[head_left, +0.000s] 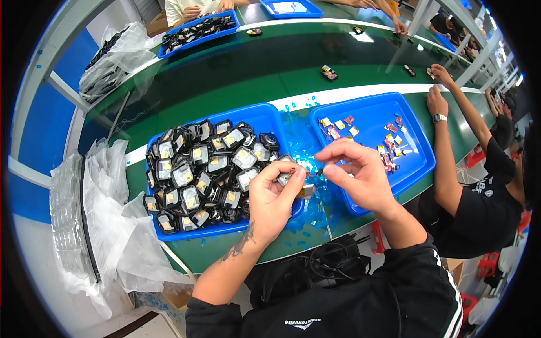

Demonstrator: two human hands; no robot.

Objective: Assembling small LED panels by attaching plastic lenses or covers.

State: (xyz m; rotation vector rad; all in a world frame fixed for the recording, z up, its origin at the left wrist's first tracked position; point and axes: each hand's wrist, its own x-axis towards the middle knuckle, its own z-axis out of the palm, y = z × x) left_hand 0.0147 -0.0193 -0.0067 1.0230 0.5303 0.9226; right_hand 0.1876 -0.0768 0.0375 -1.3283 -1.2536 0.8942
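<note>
Over the gap between two blue trays, my left hand (269, 197) closes thumb and fingers on a small electronic part (307, 191), whose silvery block sticks out below the thumb. Just right of it, my right hand (360, 176) is pinched, thumb near forefinger. A tiny dark bluish bit shows by those fingertips, too small to name. The left blue tray (276, 115) is heaped with black square casings (183, 174) with clear windows. Small circuit boards with yellow and silver blocks (389, 158) lie scattered in the right blue tray (414, 146). Blue film scraps (309, 217) litter the table beneath my hands.
Beyond a white rail runs a dark green conveyor belt (253, 70) carrying a few small parts (328, 72). Another person's hands (437, 104) reach toward the belt at the right. Clear plastic packaging (121, 197) hangs at the left edge. Across the belt stands another loaded blue tray (198, 34).
</note>
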